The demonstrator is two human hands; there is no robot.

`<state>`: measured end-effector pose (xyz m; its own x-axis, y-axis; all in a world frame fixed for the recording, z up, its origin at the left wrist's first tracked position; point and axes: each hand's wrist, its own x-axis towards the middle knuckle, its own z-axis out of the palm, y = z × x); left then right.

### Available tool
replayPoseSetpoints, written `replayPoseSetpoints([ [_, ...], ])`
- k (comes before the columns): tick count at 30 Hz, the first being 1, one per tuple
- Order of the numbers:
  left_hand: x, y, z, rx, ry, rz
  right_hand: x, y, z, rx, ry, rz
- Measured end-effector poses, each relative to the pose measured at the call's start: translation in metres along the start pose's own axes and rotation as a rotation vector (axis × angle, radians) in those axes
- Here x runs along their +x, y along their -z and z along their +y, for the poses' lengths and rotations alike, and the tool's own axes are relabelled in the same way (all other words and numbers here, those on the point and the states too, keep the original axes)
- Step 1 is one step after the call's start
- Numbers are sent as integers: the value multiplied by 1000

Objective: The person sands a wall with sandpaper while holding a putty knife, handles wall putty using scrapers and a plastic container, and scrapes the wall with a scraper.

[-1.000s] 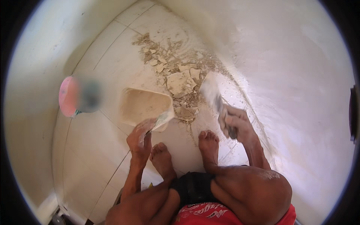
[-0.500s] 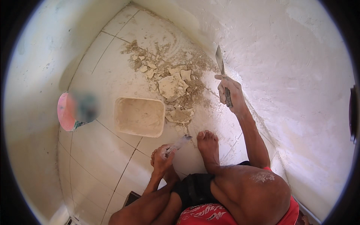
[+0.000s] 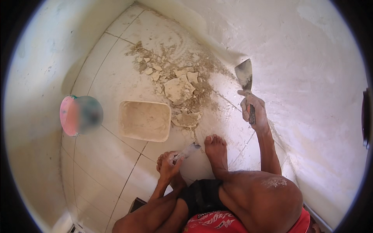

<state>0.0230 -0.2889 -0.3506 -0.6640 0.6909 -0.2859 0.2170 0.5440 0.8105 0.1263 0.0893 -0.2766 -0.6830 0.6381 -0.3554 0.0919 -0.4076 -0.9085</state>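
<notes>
Head view: the person's right hand (image 3: 255, 109) grips a putty knife (image 3: 244, 73), blade ahead of the knuckles; the left hand (image 3: 168, 164) curls around what looks like a whitened scraper (image 3: 189, 150), a smeared tub (image 3: 144, 121) just beyond it.

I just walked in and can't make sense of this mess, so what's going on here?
A barefoot person squats on a tiled floor beside a wall. The right hand grips a scraper, blade pointing away from the body. The left hand holds a whitish tool, its kind unclear, by the left foot. Ahead, a beige-coated tub sits next to a heap of broken flakes and crumbs.
</notes>
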Motion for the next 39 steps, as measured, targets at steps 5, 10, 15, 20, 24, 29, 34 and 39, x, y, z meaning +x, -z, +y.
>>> replayPoseSetpoints([
  [5, -4, 1, 1, -5, 63, -21, 27, -38, -2, -90, -26, -98],
  [10, 3, 0, 7, -84, 50, -41, 57, -34, -3, -58, -30, -57],
  [15, 1, 4, -1, -7, 31, 20, 39, -15, 0, -59, -2, 22],
  [20, 5, 5, -6, 4, 14, -18, 9, 9, -5, -28, -6, 44],
  [24, 6, 5, -1, -100, 128, -91, -21, 27, -15, -49, -29, 96],
  [29, -1, 16, 13, -428, 310, -42, -58, 21, -13, -106, -69, 154],
  [34, 12, 35, 27, -540, 260, 33, -79, -23, -36, -562, -77, 77],
  [39, 0, 79, 1, -1291, 113, 530, -37, -100, -54, -1075, 508, -362],
])
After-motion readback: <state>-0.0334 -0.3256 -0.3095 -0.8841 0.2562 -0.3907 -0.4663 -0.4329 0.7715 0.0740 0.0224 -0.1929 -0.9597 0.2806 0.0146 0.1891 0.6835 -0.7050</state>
